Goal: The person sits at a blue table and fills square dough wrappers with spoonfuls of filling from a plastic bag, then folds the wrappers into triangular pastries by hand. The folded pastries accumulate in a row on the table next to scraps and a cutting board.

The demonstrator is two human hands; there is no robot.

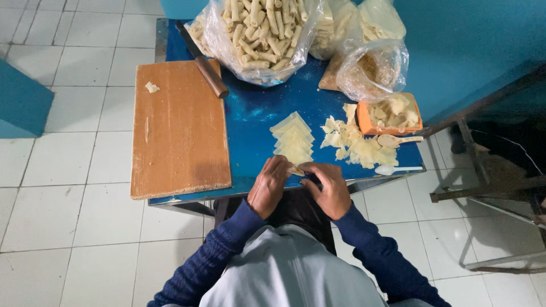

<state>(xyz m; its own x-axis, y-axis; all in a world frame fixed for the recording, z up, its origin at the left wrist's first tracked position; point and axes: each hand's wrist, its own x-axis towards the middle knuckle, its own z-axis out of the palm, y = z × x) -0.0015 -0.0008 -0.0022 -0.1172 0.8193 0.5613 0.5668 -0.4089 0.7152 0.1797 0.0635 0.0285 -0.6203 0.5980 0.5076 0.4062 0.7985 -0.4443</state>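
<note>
At the near edge of the blue table [250, 113], my left hand [268, 185] and my right hand [328, 190] meet. Both sets of fingers pinch a small pale wrapper piece [296, 169] between them. Just beyond lies a row of overlapping pale square wrappers [292, 141]. To the right of it sits a loose heap of wrapper pieces [357, 145]. An orange bowl [364, 126] holds pale filling, and two spoons [398, 139] [395, 169] lie near it.
A wooden cutting board [179, 128] covers the table's left side, with a knife [202, 59] across its far corner. Clear bags of finished rolls [261, 34] and a bag of crumbs [372, 71] stand at the back. A metal frame [483, 176] stands on the tiled floor at right.
</note>
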